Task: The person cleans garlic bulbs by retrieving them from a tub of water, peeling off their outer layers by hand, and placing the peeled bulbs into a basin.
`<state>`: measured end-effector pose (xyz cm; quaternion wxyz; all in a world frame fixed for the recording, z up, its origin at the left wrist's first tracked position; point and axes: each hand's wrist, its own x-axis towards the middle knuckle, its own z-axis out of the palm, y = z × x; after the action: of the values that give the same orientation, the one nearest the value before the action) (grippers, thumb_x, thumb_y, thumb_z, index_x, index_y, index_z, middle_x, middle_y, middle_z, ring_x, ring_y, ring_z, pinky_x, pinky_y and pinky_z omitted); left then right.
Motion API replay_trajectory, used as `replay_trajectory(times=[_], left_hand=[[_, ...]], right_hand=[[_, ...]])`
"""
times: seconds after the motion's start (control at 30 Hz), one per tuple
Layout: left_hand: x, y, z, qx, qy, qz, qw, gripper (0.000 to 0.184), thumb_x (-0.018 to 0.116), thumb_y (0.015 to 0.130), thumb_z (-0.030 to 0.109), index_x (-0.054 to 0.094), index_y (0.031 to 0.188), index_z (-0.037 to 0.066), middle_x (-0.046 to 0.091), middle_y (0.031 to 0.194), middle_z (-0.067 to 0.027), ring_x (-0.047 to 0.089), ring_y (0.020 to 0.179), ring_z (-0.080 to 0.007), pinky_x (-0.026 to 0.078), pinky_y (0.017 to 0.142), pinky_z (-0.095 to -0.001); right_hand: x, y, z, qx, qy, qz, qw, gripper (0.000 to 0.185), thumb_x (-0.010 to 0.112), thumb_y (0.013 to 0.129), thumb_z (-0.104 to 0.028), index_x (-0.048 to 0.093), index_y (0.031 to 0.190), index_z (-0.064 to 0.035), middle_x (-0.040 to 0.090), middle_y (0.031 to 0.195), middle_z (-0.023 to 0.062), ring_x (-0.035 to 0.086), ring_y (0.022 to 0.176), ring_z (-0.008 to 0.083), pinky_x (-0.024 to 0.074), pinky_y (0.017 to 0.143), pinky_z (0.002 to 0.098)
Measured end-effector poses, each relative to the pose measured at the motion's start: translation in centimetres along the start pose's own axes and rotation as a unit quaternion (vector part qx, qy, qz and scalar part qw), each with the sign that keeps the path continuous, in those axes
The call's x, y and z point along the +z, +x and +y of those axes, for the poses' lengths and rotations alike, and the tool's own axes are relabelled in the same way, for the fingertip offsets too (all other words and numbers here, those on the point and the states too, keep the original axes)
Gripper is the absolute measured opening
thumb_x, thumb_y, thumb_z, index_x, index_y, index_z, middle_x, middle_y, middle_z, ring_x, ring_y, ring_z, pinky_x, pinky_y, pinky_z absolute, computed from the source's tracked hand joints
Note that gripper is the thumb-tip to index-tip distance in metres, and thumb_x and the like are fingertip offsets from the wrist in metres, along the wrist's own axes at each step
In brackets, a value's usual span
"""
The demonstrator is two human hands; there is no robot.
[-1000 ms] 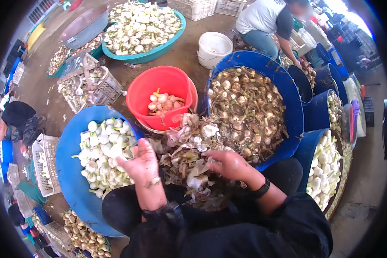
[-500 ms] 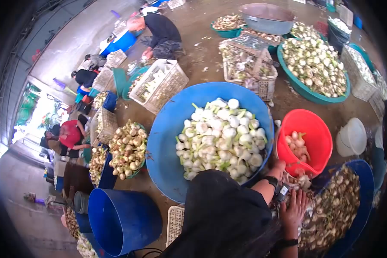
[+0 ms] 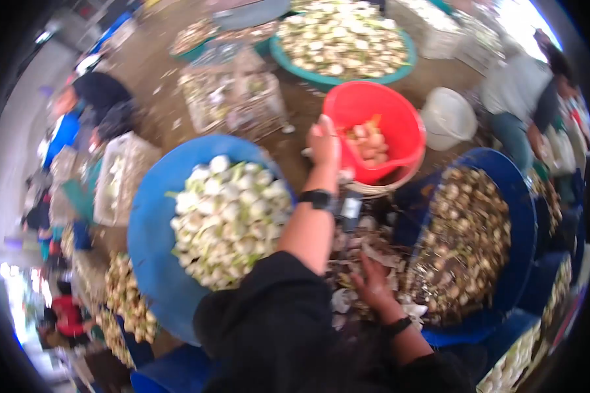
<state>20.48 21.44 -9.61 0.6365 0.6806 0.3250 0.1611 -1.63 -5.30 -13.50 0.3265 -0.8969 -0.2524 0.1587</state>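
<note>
My left hand (image 3: pixel 324 143), with a dark watch on its wrist, is stretched forward, fingers closed around the left rim of a red bucket (image 3: pixel 403 124). Several orange-pink bulbs (image 3: pixel 368 144) lie inside that bucket. Fingers apart, my right hand (image 3: pixel 375 283) rests low over dry skins and scraps (image 3: pixel 354 252); it grips nothing visible. To the left is a wide blue tub (image 3: pixel 154 242) with a heap of white garlic bulbs (image 3: pixel 233 216). On the right, brownish bulbs (image 3: pixel 462 242) fill a deep blue container (image 3: pixel 521 226). A small dark device with a pale face (image 3: pixel 351 208) shows between my hands.
Behind the red bucket stand a white bucket (image 3: pixel 449 119) and a green basin (image 3: pixel 321 82) heaped with garlic. A full crate (image 3: pixel 233 98) sits on the wet floor (image 3: pixel 154 72). One person (image 3: pixel 518 92) is at the right; others work at the left.
The view has swung right and blurred. My left arm is stretched further forward, its hand now plainly on the bucket's rim. My right hand stays low by the skins, fingers more apart.
</note>
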Motion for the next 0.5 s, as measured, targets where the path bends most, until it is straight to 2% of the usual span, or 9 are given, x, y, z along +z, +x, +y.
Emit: replay_trajectory(times=[0.07, 0.13, 0.17, 0.23, 0.27, 0.3, 0.37, 0.43, 0.5], left_hand=[[2.3, -2.1, 2.6, 0.166, 0.255, 0.133, 0.943, 0.066, 0.05, 0.079, 0.055, 0.051, 0.117, 0.001, 0.045, 0.123, -0.0267, 0.04, 0.119, -0.0351, 0.03, 0.099, -0.0442], [2.9, -5.2, 4.1, 0.368, 0.403, -0.034, 0.837, 0.068, 0.053, 0.076, 0.055, 0.049, 0.122, 0.005, 0.039, 0.129, -0.0266, 0.031, 0.125, -0.0355, 0.023, 0.103, -0.0442], [3.4, -6.5, 4.4, 0.376, 0.452, -0.15, 0.795, 0.07, 0.053, 0.075, 0.056, 0.047, 0.124, 0.006, 0.038, 0.133, -0.018, 0.03, 0.126, -0.033, 0.019, 0.105, -0.0453], [3.8, -8.6, 2.4, 0.435, 0.566, -0.187, 0.675, 0.068, 0.057, 0.067, 0.06, 0.052, 0.12, 0.016, 0.054, 0.117, -0.0151, 0.048, 0.113, -0.0274, 0.017, 0.103, -0.0502], [3.5, -9.7, 3.7, 0.334, 0.597, -0.29, 0.669, 0.061, 0.058, 0.067, 0.059, 0.056, 0.114, 0.02, 0.063, 0.099, -0.0111, 0.057, 0.098, -0.0255, 0.02, 0.1, -0.0496], [3.0, -10.3, 2.2, 0.353, 0.572, -0.272, 0.689, 0.057, 0.057, 0.067, 0.058, 0.059, 0.109, 0.019, 0.064, 0.09, -0.0095, 0.059, 0.09, -0.0254, 0.023, 0.098, -0.0477], [0.2, -10.4, -0.5, 0.435, 0.533, -0.269, 0.674, 0.054, 0.059, 0.069, 0.054, 0.059, 0.109, 0.016, 0.063, 0.094, -0.011, 0.056, 0.096, -0.0255, 0.02, 0.1, -0.0489], [-1.0, -10.6, 1.8, 0.306, 0.593, -0.349, 0.658, 0.059, 0.061, 0.07, 0.052, 0.056, 0.112, 0.012, 0.059, 0.105, -0.0135, 0.051, 0.105, -0.0274, 0.015, 0.104, -0.0482], [-1.7, -10.6, 1.4, 0.28, 0.606, -0.375, 0.643, 0.063, 0.061, 0.07, 0.052, 0.054, 0.116, 0.01, 0.055, 0.113, -0.0173, 0.047, 0.111, -0.0296, 0.013, 0.106, -0.0474]], right_hand=[[-1.1, 0.3, -0.7, 0.054, 0.086, -0.057, 0.993, 0.066, 0.063, 0.076, -0.023, 0.032, 0.132, -0.0059, 0.038, 0.127, 0.026, 0.03, 0.121, 0.0433, 0.0269, 0.1, 0.0465], [-5.7, 0.6, -5.0, 0.098, 0.01, -0.157, 0.983, 0.061, 0.059, 0.079, -0.03, 0.035, 0.13, -0.0047, 0.043, 0.124, 0.0235, 0.042, 0.114, 0.0389, 0.037, 0.093, 0.0422], [-6.3, 0.3, -5.5, 0.021, 0.049, -0.112, 0.992, 0.056, 0.059, 0.08, -0.03, 0.04, 0.126, -0.0047, 0.049, 0.118, 0.0221, 0.048, 0.107, 0.0366, 0.0402, 0.089, 0.0414], [-9.7, -0.5, -7.7, 0.007, 0.139, -0.12, 0.983, 0.044, 0.059, 0.08, -0.03, 0.051, 0.116, -0.0048, 0.058, 0.102, 0.0199, 0.057, 0.093, 0.0322, 0.0454, 0.079, 0.0395], [-12.8, -0.2, -8.7, 0.059, 0.197, -0.173, 0.963, 0.038, 0.059, 0.08, -0.03, 0.057, 0.108, -0.0049, 0.061, 0.092, 0.019, 0.061, 0.086, 0.03, 0.0474, 0.074, 0.0383], [-13.5, -0.6, -7.8, 0.041, 0.247, -0.046, 0.967, 0.029, 0.06, 0.081, -0.029, 0.062, 0.097, -0.0049, 0.061, 0.076, 0.0188, 0.063, 0.073, 0.03, 0.0486, 0.066, 0.0368], [-16.1, 0.3, -4.3, 0.055, 0.276, 0.148, 0.948, 0.024, 0.059, 0.083, -0.023, 0.062, 0.096, -0.0025, 0.063, 0.076, 0.0133, 0.062, 0.068, 0.023, 0.0482, 0.062, 0.0327], [-18.7, 1.8, 1.7, 0.172, 0.301, 0.219, 0.912, 0.021, 0.059, 0.083, -0.02, 0.062, 0.094, -0.0019, 0.061, 0.07, 0.0056, 0.057, 0.065, 0.0107, 0.0466, 0.059, 0.0253], [-18.2, 3.4, 9.8, 0.274, 0.18, 0.206, 0.922, 0.022, 0.06, 0.079, -0.018, 0.063, 0.093, -0.002, 0.065, 0.076, 0.0106, 0.061, 0.067, 0.0168, 0.0485, 0.064, 0.0288]])
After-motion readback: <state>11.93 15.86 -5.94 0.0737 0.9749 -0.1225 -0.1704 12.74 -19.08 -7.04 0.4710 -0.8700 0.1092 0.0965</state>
